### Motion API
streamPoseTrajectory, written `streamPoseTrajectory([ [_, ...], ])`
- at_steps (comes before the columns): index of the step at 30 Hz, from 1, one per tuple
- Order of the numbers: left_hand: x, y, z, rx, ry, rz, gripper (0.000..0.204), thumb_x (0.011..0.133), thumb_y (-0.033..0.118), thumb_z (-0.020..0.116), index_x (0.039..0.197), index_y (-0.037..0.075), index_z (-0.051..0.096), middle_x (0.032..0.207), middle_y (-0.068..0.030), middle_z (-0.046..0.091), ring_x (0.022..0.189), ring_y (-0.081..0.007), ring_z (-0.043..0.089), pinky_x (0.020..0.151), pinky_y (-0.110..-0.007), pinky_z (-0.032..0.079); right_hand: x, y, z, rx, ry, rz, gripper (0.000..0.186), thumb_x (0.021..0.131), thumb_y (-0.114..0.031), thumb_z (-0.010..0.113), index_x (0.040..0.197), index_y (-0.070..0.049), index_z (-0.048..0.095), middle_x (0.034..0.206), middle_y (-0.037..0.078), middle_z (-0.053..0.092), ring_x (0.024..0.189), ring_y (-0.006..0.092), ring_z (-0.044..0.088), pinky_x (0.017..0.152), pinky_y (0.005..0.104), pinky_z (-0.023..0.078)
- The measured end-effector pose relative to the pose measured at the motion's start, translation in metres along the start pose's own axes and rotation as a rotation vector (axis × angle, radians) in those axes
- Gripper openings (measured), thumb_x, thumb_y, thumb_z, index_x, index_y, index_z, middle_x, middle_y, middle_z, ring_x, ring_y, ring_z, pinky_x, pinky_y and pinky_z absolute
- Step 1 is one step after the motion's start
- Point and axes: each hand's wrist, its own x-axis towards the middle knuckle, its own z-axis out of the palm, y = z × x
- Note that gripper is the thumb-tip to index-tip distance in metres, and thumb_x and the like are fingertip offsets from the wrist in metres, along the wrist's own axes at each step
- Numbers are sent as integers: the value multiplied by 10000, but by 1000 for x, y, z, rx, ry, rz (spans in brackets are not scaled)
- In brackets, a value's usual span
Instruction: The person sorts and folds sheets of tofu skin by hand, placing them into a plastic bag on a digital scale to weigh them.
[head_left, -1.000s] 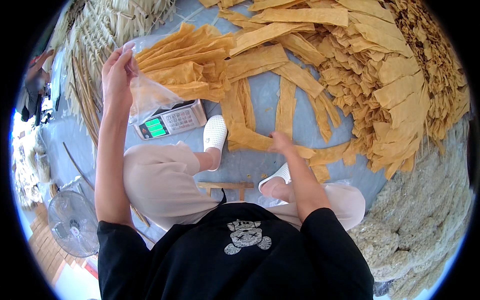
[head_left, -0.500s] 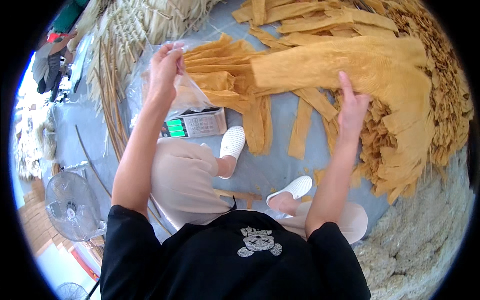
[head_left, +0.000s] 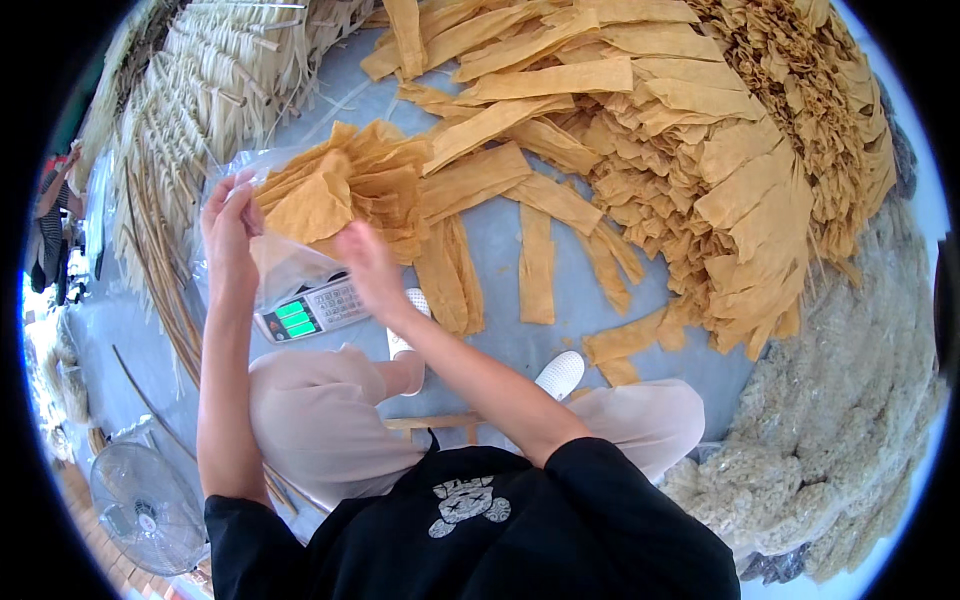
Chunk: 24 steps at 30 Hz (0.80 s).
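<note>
A clear plastic bag (head_left: 275,262) rests over a digital scale (head_left: 318,308) whose display glows green. My left hand (head_left: 232,212) is closed on the bag's left edge. Wrinkled, thin orange-yellow sheets (head_left: 345,195) fan out in and over the bag's mouth, one folded at the front. My right hand (head_left: 370,264) is at the near right edge of those sheets, its fingers smeared by motion, so I cannot tell whether it grips one. Loose strips (head_left: 475,185) of the same stuff lie just right of the bag.
A large heap of orange-yellow strips (head_left: 740,190) spreads over the floor at the right. Pale fibrous bundles (head_left: 210,80) and long thin canes (head_left: 160,270) lie at the left. A fan (head_left: 148,510) stands at lower left. Beige bundles in plastic (head_left: 810,460) fill the lower right.
My right hand has swung left from the heap to the bag. The long sheet it was touching now lies folded at the bag's mouth. My left hand keeps hold of the bag.
</note>
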Motion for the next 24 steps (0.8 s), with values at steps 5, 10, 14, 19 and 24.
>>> streamPoseTrajectory([
  [5, -3, -2, -19, 3, 19, -6, 194, 859, 108, 491, 1015, 9, 550, 565, 41, 416, 490, -37, 355, 469, -189, 277, 19, 55, -126, -456, 490, -176, 255, 893, -144, 490, 1129, -51, 466, 952, 54, 547, 868, 130, 521, 774, 268, 442],
  [10, 9, 8, 2, 37, -49, -17, 175, 849, 106, 502, 988, 16, 556, 560, 44, 419, 484, -38, 362, 465, -189, 278, 69, 181, -285, -94, 566, 521, 426, 870, -190, 525, 1260, -99, 380, 1195, 90, 489, 1065, 193, 495, 807, 339, 445],
  [14, 3, 11, -3, 70, 38, -62, 163, 825, 106, 519, 954, 20, 570, 546, 48, 420, 463, -39, 365, 450, -193, 275, 110, 150, -242, 191, 642, 647, 327, 822, -241, 593, 1076, -58, 499, 991, 61, 563, 851, 229, 531, 744, 384, 437],
  [19, 6, 16, 8, 131, -3, -65, 181, 827, 110, 518, 975, 14, 558, 552, 49, 425, 471, -37, 371, 454, -190, 278, 142, 150, -228, 332, 623, 712, 340, 841, -220, 578, 1151, -129, 471, 1128, 47, 535, 1021, 196, 513, 844, 391, 404],
  [24, 9, 8, 6, 193, -12, -67, 190, 841, 131, 517, 992, 22, 556, 560, 47, 441, 478, -36, 390, 464, -192, 296, 112, 132, -218, 504, 665, 474, 148, 867, -108, 531, 1015, -100, 532, 951, 24, 569, 843, 151, 540, 771, 346, 441],
])
